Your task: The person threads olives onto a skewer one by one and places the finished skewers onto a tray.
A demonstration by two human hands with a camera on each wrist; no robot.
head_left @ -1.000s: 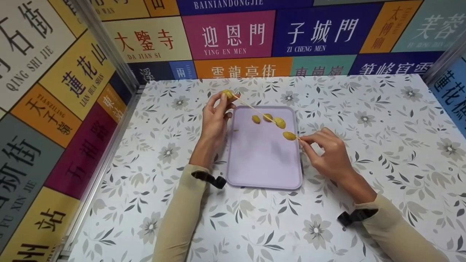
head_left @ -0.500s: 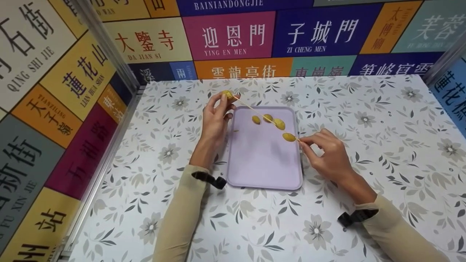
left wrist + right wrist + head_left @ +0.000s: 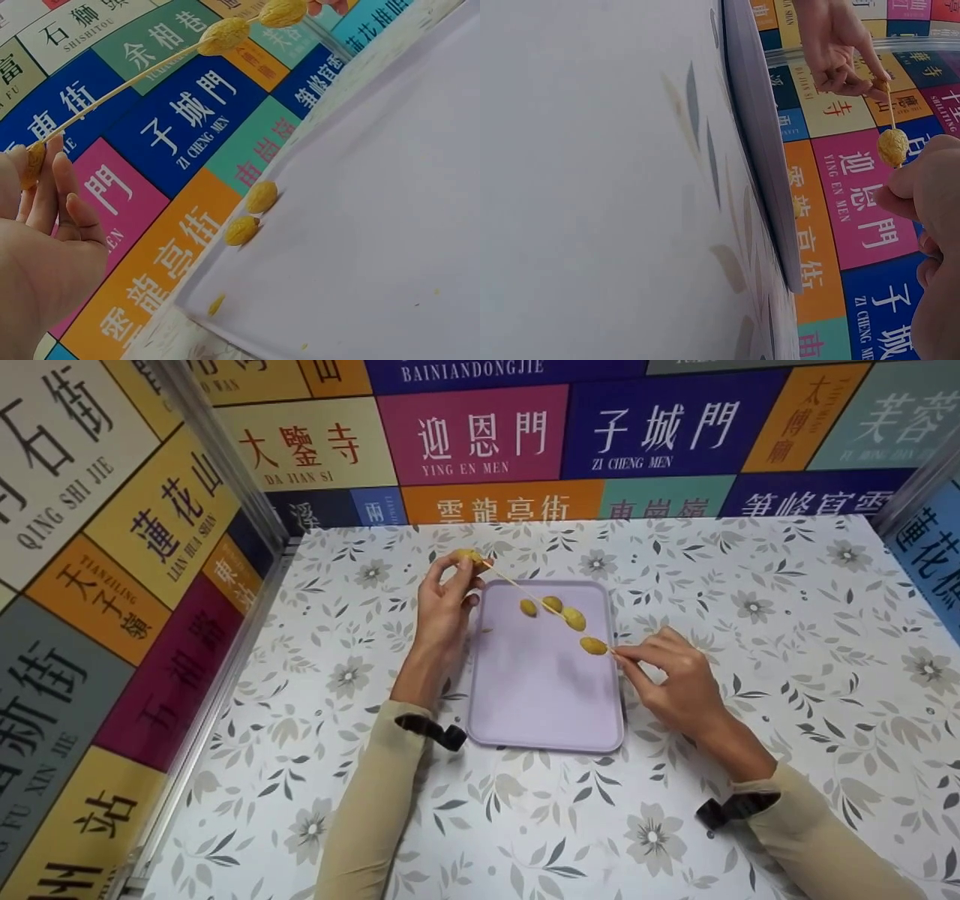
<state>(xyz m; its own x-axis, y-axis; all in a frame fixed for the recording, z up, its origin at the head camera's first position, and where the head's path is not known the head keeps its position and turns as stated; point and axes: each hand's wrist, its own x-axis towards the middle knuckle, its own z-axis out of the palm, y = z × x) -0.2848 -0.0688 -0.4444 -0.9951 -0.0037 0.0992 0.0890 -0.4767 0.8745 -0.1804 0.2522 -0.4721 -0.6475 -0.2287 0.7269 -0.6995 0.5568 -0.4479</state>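
Observation:
A thin wooden skewer (image 3: pixel 523 588) slants over a tray between my hands. Two yellow, wrinkled, olive-shaped fruits are threaded on it toward the right, one (image 3: pixel 574 619) just beyond the other (image 3: pixel 594 646). My right hand (image 3: pixel 679 675) pinches the skewer's near end between thumb and index finger, close beside the outer fruit. With thumb and fingertips my left hand (image 3: pixel 442 604) grips a third such fruit (image 3: pixel 32 166) at the skewer's far end. In the right wrist view, my right thumb (image 3: pixel 900 181) hides the skewer's end.
The lilac tray (image 3: pixel 544 705) lies on a floral-patterned table (image 3: pixel 345 810). Two loose fruits (image 3: pixel 528 607) (image 3: pixel 262 196) rest near its far edge, with a small yellow scrap (image 3: pixel 217 304) near its left side. Panels with large lettering (image 3: pixel 480 435) stand behind the table and along its left.
My right hand and the two fruits beside it have sunk slightly toward me. The fruit in my left fingers has shifted a little. The tray and loose fruits have stayed in place.

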